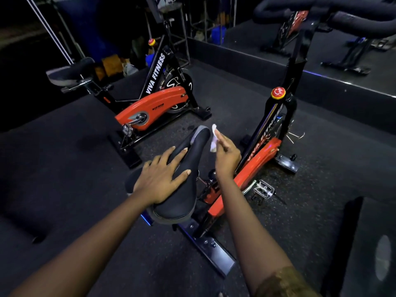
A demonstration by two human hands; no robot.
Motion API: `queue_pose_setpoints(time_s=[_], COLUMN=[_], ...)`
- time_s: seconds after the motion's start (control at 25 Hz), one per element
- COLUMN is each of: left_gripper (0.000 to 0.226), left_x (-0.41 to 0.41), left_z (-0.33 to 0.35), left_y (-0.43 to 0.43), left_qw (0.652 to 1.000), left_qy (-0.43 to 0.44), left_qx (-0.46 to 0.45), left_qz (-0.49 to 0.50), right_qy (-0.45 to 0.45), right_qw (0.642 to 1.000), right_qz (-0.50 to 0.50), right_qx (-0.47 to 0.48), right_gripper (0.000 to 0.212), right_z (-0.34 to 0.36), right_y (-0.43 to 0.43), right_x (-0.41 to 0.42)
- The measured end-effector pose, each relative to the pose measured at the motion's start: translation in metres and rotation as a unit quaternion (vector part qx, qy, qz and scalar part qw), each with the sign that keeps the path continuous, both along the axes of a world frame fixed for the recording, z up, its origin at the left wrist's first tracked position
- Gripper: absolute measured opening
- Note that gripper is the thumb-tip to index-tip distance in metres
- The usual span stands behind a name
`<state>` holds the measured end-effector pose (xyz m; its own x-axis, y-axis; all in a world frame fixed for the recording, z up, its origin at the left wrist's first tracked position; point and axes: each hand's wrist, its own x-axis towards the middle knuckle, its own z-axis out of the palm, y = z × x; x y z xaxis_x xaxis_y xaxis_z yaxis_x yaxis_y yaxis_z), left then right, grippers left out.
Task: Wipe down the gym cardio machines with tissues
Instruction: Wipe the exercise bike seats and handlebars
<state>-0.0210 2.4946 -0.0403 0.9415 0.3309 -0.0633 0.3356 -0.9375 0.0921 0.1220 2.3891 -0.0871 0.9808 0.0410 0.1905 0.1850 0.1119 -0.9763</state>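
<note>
A black bike saddle of the near spin bike sits in the middle of the view. My left hand rests flat on the saddle's wide rear part, fingers spread. My right hand holds a crumpled white tissue against the right side of the saddle's nose. The bike's orange and black frame runs up to the right, with a red knob on it.
A second orange and black spin bike stands to the left and further back. A silver pedal sticks out at the right. A raised black platform with more bikes lies behind. Black handlebars hang at the top right.
</note>
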Motion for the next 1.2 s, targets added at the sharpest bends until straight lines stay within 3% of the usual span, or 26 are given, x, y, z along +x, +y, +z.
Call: queue_pose_setpoints(time_s=[0.28, 0.52, 0.8, 0.96, 1.2], left_gripper=[0.086, 0.064, 0.066, 0.069, 0.059], left_x=[0.000, 0.001, -0.002, -0.002, -0.031], left_z=[0.003, 0.006, 0.010, 0.014, 0.006], left_y=[0.000, 0.001, 0.002, 0.026, 0.049], left_qw=[1.000, 0.999, 0.996, 0.983, 0.979], left_qy=[0.006, 0.009, -0.006, 0.005, -0.024], left_qx=[-0.005, -0.035, -0.083, -0.170, -0.092], left_qz=[-0.001, -0.013, -0.023, -0.067, -0.181], right_qy=[-0.040, -0.042, -0.047, -0.056, -0.078], right_qw=[0.998, 0.992, 0.992, 0.991, 0.968], right_qz=[0.038, 0.104, 0.056, 0.010, -0.057], right_qx=[-0.029, -0.055, -0.100, -0.119, -0.232], right_gripper=[0.035, 0.049, 0.041, 0.036, 0.044], right_z=[-0.016, -0.023, -0.017, 0.004, 0.004], right_y=[-0.005, -0.038, -0.065, -0.048, -0.035], right_x=[-0.052, -0.102, -0.157, -0.151, -0.161])
